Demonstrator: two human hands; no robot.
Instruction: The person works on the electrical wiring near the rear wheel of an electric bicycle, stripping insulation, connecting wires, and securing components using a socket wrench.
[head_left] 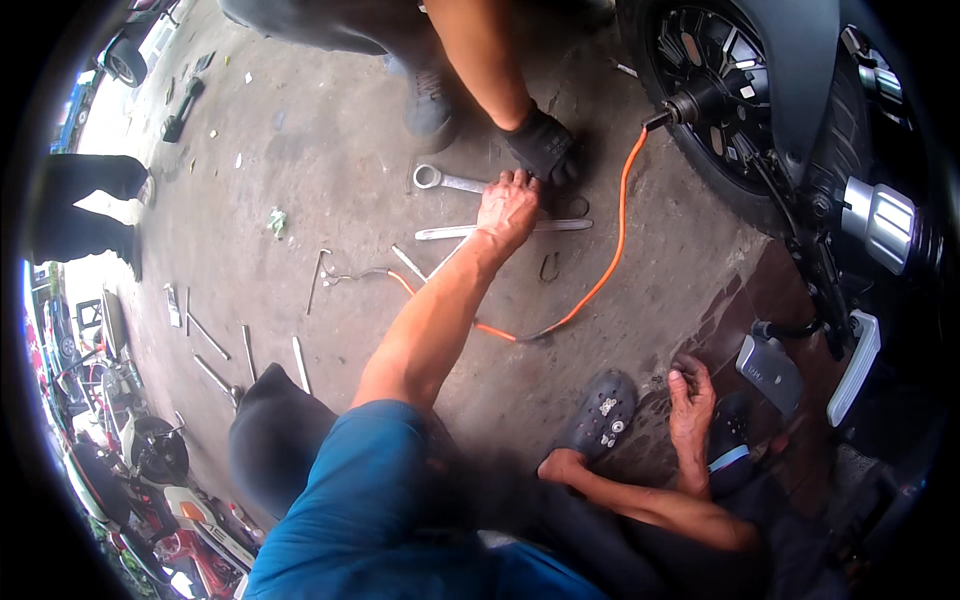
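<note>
I can't tell whether my left grip point(510, 208) holds the wrench point(455, 182); I'd work clear of the co-worker's glove point(545, 145) at one o'clock. My right grip point(692, 405) looks released.

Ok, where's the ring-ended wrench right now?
In the head view, the wrench is left of upper centre, just above the pale bar and immediately left of the left hand.
</note>
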